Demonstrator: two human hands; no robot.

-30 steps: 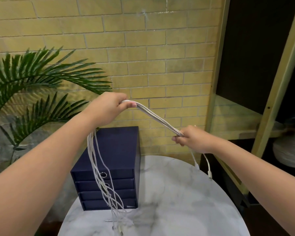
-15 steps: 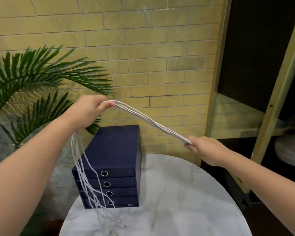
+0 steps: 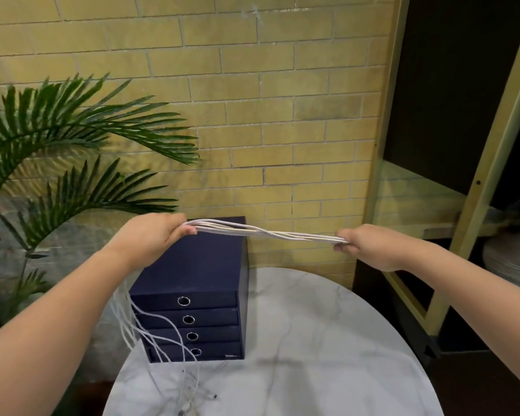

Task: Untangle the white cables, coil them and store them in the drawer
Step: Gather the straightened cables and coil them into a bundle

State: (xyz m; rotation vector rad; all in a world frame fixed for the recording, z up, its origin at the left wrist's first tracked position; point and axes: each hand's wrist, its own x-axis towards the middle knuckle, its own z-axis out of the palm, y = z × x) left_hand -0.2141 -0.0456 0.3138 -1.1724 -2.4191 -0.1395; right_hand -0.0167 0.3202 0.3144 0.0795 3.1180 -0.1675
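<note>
From my remote station: my left hand [image 3: 150, 238] and right hand [image 3: 370, 246] are each curled tight around a bundle of white cables [image 3: 267, 234], holding it stretched almost level between them, with the strands loosely twisted at mid-span. The bundle hangs in the air above the back of a navy four-drawer unit [image 3: 198, 265]. Below my left wrist the loose tails drop past the unit's left front corner, cross the lower drawer fronts and end in a scatter of plugs on the round marble worktop [image 3: 327, 340]. All four drawer fronts sit flush, ring pulls facing me. The unit stands on the worktop's far left part. A palm [image 3: 72, 139] spreads its fronds at left, a yellow brick wall [image 3: 252, 100] rises behind, and a shelving unit [image 3: 490, 163] at right holds a ribbed white pot [image 3: 511, 262].
</note>
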